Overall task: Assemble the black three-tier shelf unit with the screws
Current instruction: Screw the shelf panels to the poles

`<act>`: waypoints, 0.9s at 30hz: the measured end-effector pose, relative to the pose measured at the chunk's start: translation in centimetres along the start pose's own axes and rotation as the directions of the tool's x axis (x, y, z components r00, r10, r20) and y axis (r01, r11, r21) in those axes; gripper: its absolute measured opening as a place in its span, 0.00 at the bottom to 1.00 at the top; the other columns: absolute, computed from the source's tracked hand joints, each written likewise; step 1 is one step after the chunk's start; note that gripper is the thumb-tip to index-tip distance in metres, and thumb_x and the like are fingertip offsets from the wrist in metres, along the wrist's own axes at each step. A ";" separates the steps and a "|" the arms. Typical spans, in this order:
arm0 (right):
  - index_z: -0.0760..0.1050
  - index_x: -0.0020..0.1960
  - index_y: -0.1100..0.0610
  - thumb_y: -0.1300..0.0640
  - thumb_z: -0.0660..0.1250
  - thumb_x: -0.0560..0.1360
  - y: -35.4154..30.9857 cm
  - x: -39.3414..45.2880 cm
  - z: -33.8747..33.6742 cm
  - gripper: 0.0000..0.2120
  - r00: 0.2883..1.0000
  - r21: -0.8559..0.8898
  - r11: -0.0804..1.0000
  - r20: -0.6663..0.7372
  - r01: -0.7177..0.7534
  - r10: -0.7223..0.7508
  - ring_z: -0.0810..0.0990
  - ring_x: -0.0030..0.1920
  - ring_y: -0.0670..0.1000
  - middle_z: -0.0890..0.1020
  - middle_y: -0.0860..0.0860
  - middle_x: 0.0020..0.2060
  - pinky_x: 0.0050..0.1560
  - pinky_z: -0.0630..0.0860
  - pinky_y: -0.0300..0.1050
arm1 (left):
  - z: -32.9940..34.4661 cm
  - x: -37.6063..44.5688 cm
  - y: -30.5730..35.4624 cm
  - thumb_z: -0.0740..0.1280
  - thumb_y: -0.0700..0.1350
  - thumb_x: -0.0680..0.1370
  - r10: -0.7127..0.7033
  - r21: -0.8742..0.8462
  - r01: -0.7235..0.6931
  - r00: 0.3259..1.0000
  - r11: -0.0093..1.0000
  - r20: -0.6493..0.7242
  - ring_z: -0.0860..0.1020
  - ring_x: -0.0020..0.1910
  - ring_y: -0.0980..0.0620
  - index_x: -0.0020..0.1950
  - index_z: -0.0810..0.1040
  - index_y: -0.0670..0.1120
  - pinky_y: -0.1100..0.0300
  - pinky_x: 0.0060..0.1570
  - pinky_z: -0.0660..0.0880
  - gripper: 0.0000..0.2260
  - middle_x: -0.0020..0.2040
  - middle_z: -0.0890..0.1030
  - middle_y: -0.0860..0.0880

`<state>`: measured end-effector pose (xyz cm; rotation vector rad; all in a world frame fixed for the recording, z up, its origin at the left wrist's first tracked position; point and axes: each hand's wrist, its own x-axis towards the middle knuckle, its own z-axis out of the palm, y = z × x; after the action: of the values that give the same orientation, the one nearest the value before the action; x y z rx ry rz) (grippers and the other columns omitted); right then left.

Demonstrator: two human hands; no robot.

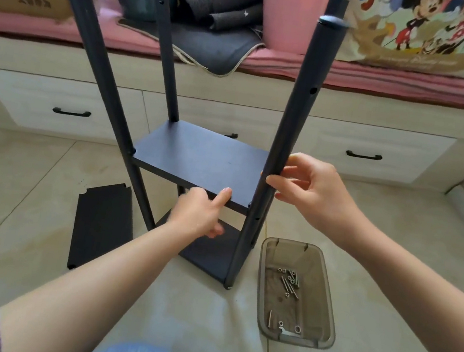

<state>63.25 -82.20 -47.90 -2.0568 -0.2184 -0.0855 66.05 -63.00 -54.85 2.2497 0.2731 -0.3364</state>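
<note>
Shelf unit [198, 152] stands upright on floor [29, 175], centre of scene, four black poles up, bottom board and middle board [199, 162] in place, top tier not on. Third board [101, 225] lies flat on floor just left of unit. Left hand [199, 214] grips near edge of middle board, thumb on top, fingers curled under. Right hand [310, 187] holds near right pole [288, 130] at middle-board height, fingers narrow, pinching pole between thumb and fingertips. Tray [297, 294] with screws [288, 282] and small wrench sits on floor to right, near the knee. Risks: middle board looks hand-supported, can't tell if screwed at near right corner; letting go could drop or tilt it. Pole hole could drift off board's hole, screw then cross-threads. Leg could knock tray, scattering screws.
</note>
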 end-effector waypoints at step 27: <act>0.77 0.59 0.63 0.52 0.67 0.79 27.1 -7.9 7.8 0.15 0.579 -0.591 0.635 0.319 -0.498 0.750 0.80 0.57 0.56 0.81 0.58 0.58 0.51 0.74 0.43 | 1.0 4.6 1.1 0.44 0.71 0.78 0.742 0.616 -0.772 0.504 0.157 0.442 0.31 0.76 0.63 0.78 0.31 0.62 0.58 0.74 0.34 0.34 0.80 0.40 0.59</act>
<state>60.39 -88.78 -76.30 -2.4501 0.2662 1.0271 70.58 -64.14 -56.23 2.8223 -1.3297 0.1333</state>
